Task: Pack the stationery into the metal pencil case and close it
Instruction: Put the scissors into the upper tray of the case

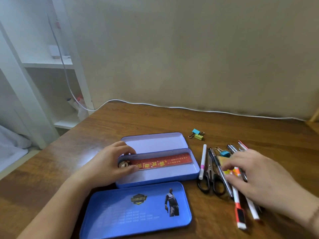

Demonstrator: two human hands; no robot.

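Note:
A blue metal pencil case lies open on the wooden table, its hinged lid flat behind it. A red ruler with gold characters lies inside along the back wall. My left hand pinches the ruler's left end, where a small round charm sits. A separate blue tray with a printed figure lies in front of the case. My right hand hovers, blurred, with spread fingers over the pile of pens, black scissors and a yellow item to the right.
A white pen lies beside the scissors. Blue and yellow binder clips sit behind the case, another blue clip among the pens. A white cable runs along the wall. White shelves stand at the left.

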